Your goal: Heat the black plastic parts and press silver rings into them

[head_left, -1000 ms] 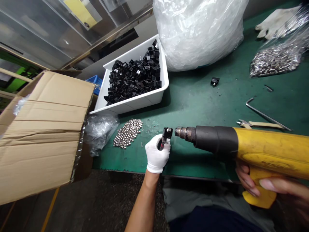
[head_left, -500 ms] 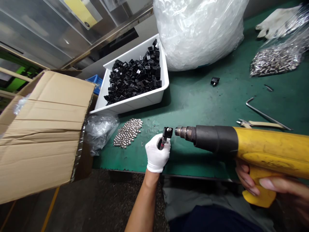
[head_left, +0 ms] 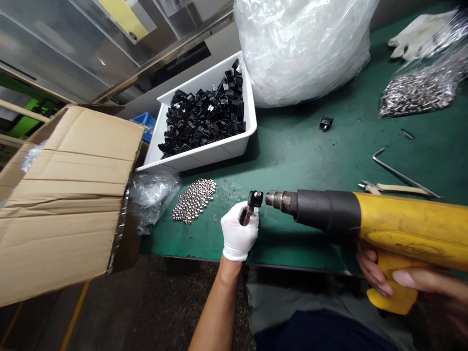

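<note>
My left hand (head_left: 239, 233), in a white glove, is closed around a dark tool with a bit of red on it. At the tool's tip sits a black plastic part (head_left: 255, 199) with a round metal piece in it. My bare right hand (head_left: 395, 280) is wrapped round the handle of a yellow heat gun (head_left: 409, 224). The gun's metal nozzle points left at the black part, a small gap away. Left of my gloved hand, small metal pieces (head_left: 193, 201) lie grouped on the green table (head_left: 292, 151).
A white bin (head_left: 215, 151) of black parts stands behind, beside a large plastic bag (head_left: 303, 53). A cardboard box (head_left: 69, 195) is at the left. Cutters (head_left: 398, 188), a hex key (head_left: 405, 174), one black part (head_left: 325, 123) and bagged metal pieces (head_left: 417, 92) lie at the right.
The black part has shifted very slightly right and up, a little closer to the nozzle. Both hands keep their holds, and the heat gun looks unmoved.
</note>
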Action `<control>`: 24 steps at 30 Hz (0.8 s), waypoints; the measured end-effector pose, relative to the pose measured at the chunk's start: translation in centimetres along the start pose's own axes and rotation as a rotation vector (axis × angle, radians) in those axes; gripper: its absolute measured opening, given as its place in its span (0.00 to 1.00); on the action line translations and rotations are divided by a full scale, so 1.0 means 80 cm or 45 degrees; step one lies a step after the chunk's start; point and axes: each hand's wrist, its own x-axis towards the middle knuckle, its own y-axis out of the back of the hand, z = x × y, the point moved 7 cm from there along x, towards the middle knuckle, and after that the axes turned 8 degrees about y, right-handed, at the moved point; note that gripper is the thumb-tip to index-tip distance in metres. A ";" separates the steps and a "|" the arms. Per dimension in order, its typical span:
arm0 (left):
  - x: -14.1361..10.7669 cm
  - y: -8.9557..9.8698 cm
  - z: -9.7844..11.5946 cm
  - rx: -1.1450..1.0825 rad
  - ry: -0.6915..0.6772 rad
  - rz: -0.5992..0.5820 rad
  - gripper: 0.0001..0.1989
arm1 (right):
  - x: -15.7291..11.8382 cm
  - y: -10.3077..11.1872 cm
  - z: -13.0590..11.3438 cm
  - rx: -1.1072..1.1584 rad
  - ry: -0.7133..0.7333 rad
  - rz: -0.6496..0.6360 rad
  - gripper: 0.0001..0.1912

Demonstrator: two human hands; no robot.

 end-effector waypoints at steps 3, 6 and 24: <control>-0.001 0.000 0.000 0.013 0.016 0.036 0.07 | 0.004 -0.003 -0.005 -0.017 0.025 -0.017 0.16; -0.002 -0.001 0.002 0.031 0.022 0.070 0.07 | 0.006 -0.002 -0.008 -0.034 0.059 0.079 0.15; -0.010 -0.006 0.005 0.152 -0.027 0.151 0.05 | 0.001 0.003 0.000 0.068 0.007 0.022 0.17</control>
